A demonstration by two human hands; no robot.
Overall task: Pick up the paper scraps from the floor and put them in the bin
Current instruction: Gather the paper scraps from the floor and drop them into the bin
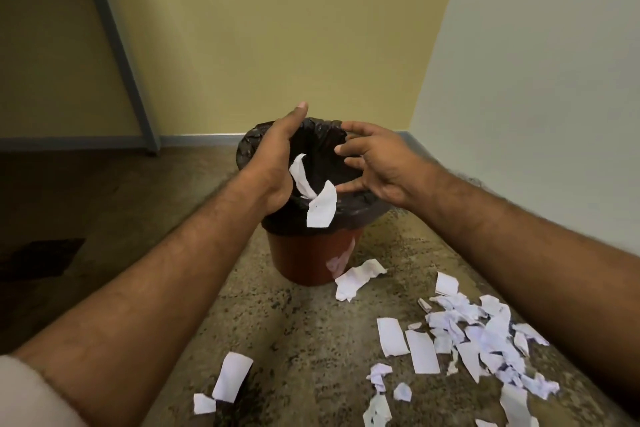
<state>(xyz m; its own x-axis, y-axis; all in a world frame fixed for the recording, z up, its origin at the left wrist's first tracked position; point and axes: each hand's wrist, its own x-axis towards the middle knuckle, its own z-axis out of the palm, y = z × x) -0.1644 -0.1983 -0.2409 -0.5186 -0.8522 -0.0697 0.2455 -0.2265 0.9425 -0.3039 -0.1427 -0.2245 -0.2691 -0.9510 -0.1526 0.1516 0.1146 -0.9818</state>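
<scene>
1. While both hands hover over the bin [308,253], the left hand [273,163] lets two paper scraps [313,191] slip from its loosened fingers [298,113].
2. His right hand [377,163] is spread and holds nothing; it should stay over the black liner [322,139] to guide strays inside.
3. Many more scraps [478,333] litter the floor [301,340] beside the bin; I'd gather those in bigger handfuls.

Yellow wall [277,28], grey post [114,42]
</scene>
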